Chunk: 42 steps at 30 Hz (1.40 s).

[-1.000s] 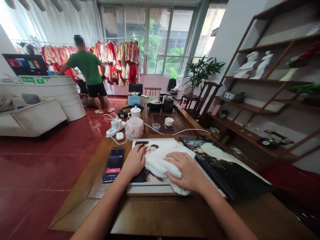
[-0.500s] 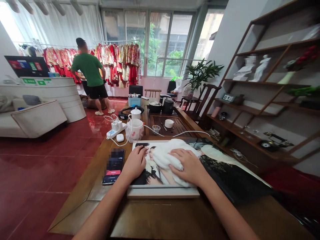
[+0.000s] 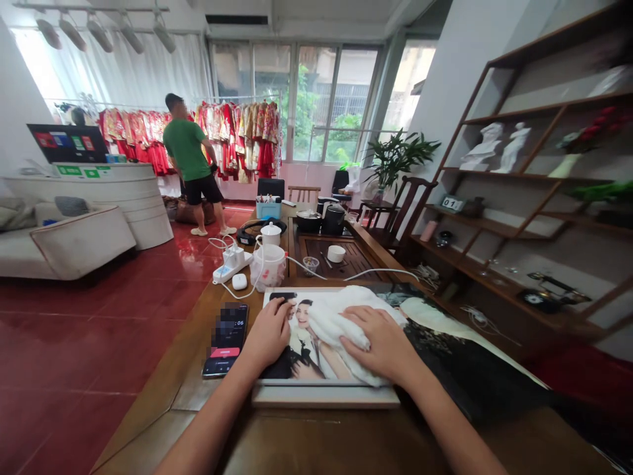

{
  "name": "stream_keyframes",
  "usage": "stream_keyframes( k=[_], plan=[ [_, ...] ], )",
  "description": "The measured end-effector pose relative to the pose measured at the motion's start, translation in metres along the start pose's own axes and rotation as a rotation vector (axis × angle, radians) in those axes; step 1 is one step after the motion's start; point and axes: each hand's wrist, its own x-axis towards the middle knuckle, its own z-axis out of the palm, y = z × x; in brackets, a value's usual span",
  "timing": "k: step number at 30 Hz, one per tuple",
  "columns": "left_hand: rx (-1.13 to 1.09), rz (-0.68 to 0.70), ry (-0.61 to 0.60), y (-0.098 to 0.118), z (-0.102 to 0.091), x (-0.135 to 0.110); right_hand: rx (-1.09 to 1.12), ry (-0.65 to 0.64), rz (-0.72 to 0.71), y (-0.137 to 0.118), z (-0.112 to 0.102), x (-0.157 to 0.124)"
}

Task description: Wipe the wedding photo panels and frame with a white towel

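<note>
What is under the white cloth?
A big photo of a couple lies under the fluffy white cloth. A smiling face and dark clothing show beside the cloth, but the part of the photo beneath it is hidden.

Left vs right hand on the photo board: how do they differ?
The left hand rests directly on the wedding photo board, while the right hand lies on the white cloth. The left hand is nearer the phone; the right hand is nearer the dark photo panel. Both are bare and palm down.
</note>
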Motion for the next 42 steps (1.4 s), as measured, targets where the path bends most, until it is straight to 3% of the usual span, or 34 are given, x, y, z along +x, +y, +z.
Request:
stream_keyframes(
  k=[6,12,18,24,30,36,42],
  plan=[
    [0.002,-0.004,0.003,0.001,-0.002,0.0,0.109,-0.073,-0.128,-0.01,0.001,-0.003],
    [0.0,-0.009,0.007,0.002,-0.001,0.0,0.021,0.029,0.019,0.001,0.008,0.004],
    [-0.014,-0.018,-0.025,0.002,-0.003,0.0,0.118,-0.078,-0.142,-0.017,0.004,0.001],
    [-0.007,-0.017,0.003,0.002,-0.002,-0.001,-0.026,0.06,0.03,0.006,0.009,0.004],
    [-0.005,-0.022,-0.006,0.002,-0.002,-0.002,0.037,-0.033,-0.146,-0.011,0.007,-0.004],
    [-0.002,-0.03,0.001,0.004,-0.003,-0.001,-0.074,0.071,0.029,0.009,0.012,0.001],
    [-0.016,-0.034,-0.001,0.004,-0.003,-0.001,0.054,-0.105,-0.231,-0.008,0.006,-0.003]
  ],
)
